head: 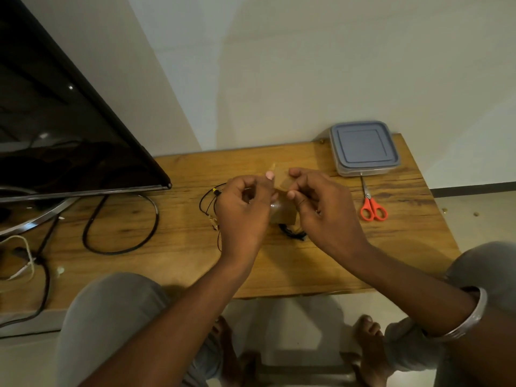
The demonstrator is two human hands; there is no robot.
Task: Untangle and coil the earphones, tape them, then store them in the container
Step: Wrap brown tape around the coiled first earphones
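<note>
Both hands [244,208] [321,202] pinched on brown tape [283,210]

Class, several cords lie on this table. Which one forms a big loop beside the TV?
The thick black cable, left of the hands. The earphones are thinner, the white cord lies farther left.

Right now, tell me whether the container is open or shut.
Shut: the container has its grey-blue lid seated flat on top, at the table's far right corner.
</note>
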